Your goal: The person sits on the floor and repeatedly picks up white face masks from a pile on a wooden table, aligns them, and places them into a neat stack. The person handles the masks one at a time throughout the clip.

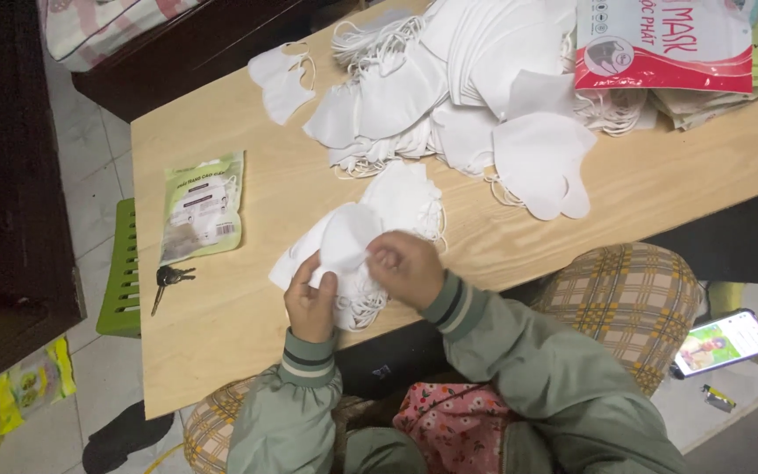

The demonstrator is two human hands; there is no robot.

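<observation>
My left hand and my right hand both grip one white face mask just above the near edge of a light wooden table. Under and behind that mask lies a small heap of white masks with loose ear loops. A much bigger pile of white masks covers the far part of the table. One single mask lies apart at the far left of the pile. Both arms wear grey-green sleeves with striped cuffs.
A green-and-white packet of masks lies flat at the left, with keys just below it. A red-and-white mask bag rests at the far right. A green plastic stool stands left of the table. A lit phone lies at the lower right.
</observation>
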